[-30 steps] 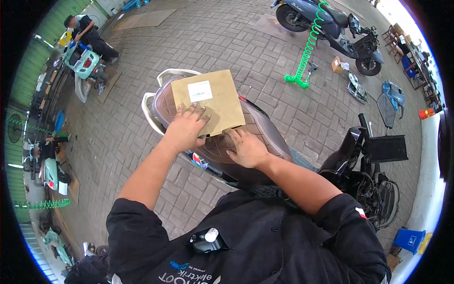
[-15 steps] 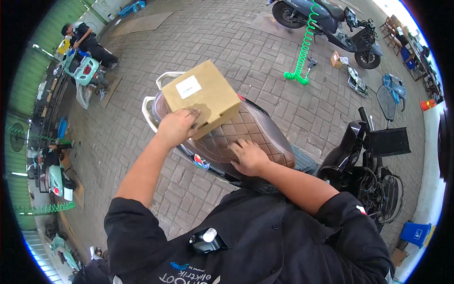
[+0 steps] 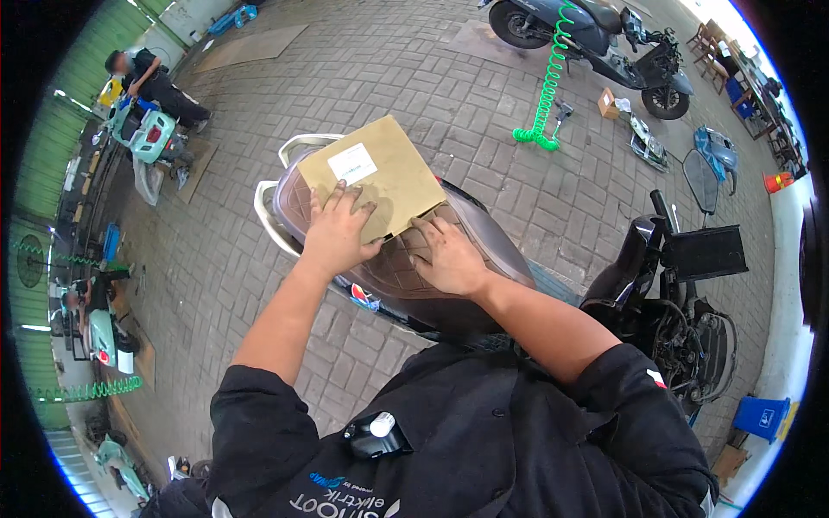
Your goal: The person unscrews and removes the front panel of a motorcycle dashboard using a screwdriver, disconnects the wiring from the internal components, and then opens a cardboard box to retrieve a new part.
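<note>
A brown cardboard box (image 3: 401, 160) with a white label rests on the brown quilted seat (image 3: 393, 274) of a scooter. My left hand (image 3: 337, 233) lies on the box's top with its fingers spread, its thumb near the close edge. At the box's near right edge is my right hand (image 3: 452, 259), fingers apart and slightly bent, the fingertips touching the edge beside a narrow dark gap. Its palm is over the seat.
The scooter's stripped front end (image 3: 691, 337) and a dark flat panel (image 3: 704, 253) are at right. A green coiled hose (image 3: 549, 95) hangs ahead, near another scooter (image 3: 596, 43). At far left a person (image 3: 155, 86) is beside a mint scooter (image 3: 151, 134).
The box now lies flatter on the seat. My left hand has slid onto its top with fingers spread, and my right hand has moved up from the seat to its near edge.
</note>
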Tool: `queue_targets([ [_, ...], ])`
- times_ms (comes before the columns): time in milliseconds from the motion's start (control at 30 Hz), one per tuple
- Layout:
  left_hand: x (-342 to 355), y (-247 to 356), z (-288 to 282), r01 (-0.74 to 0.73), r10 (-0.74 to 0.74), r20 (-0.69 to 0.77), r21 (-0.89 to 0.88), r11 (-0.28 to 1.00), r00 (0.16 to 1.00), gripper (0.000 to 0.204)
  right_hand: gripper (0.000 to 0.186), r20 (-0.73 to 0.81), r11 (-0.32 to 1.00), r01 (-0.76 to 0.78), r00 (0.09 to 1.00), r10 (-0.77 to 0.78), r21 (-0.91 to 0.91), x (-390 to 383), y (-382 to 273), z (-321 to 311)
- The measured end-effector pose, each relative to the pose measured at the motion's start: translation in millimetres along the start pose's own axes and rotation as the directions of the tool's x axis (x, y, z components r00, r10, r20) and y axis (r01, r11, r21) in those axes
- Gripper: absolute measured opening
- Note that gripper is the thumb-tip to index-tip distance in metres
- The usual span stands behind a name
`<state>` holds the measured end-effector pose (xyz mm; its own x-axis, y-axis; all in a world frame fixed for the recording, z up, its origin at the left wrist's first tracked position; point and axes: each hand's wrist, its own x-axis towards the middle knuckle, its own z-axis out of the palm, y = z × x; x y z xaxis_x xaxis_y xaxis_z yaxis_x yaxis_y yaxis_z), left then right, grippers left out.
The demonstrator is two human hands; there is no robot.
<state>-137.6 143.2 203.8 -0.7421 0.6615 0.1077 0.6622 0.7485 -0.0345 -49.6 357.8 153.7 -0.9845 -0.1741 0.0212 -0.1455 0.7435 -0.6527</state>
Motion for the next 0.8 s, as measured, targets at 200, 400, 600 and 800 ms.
queue_targets([
  [200,2.0,8.3,11.0,-0.067,0.053,0.101,0.136,0.988,0.993,0.061,0.057,-0.067,0.995,-0.058,0.996,0.063,0.077,10.9,-0.5,1.8],
  [400,6.2,12.1,7.3,-0.119,0.098,0.142,0.148,0.982,0.985,0.064,0.043,0.045,0.842,-0.238,0.968,0.247,0.484,24.5,-3.1,-7.0],
  [600,9.8,15.6,2.4,-0.073,0.062,0.084,0.132,0.989,0.994,0.063,0.036,-0.007,0.904,-0.244,0.965,0.263,0.351,26.6,-5.8,-3.5],
  [800,18.1,31.0,0.7,-0.053,0.03,0.134,0.169,0.984,0.991,0.068,0.033,-0.043,0.898,-0.237,0.961,0.272,0.371,39.4,13.8,11.2],
])
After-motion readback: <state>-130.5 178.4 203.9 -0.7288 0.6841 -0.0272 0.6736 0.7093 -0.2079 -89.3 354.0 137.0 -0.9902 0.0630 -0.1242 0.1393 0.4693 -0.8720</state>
